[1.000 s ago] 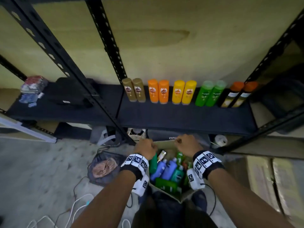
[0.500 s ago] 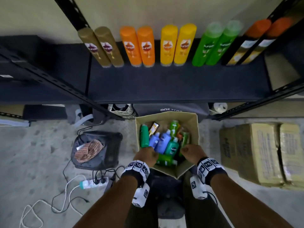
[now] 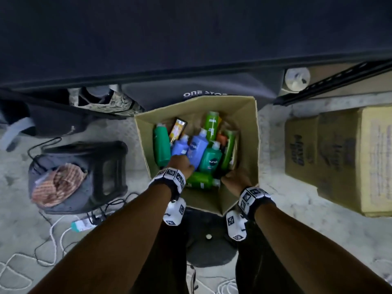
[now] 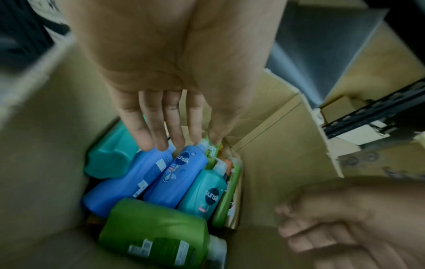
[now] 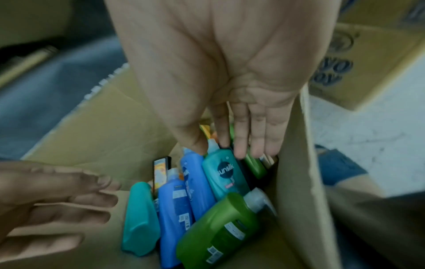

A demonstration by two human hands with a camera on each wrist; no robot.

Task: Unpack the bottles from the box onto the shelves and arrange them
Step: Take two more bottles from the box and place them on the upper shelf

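An open cardboard box [image 3: 248,132] stands on the floor below the dark shelf board [image 3: 191,39]. Several bottles lie packed in it: two blue ones [image 4: 179,174], a teal Sunsilk bottle [image 5: 227,174], a plain teal one [image 4: 110,160] and a green one [image 4: 156,229] lying across the near end. My left hand [image 4: 177,143] reaches into the box with straight fingers, the fingertips [image 4: 158,145] just over the blue bottles' tops. My right hand [image 5: 220,149] also hangs open in the box; its thumb and fingers straddle the teal Sunsilk bottle's white cap. Neither hand holds anything.
Sealed cardboard cartons [image 3: 339,155] stand right of the box. A dark bag with striped cloth [image 3: 80,177] sits to the left, a power strip [image 3: 82,224] and cables on the floor nearby. A slotted shelf rail [image 3: 339,81] crosses the upper right.
The head view has tipped down, so the row of bottles on the shelf has left the frame. Both hands have dropped from the box's near rim into the box and opened.
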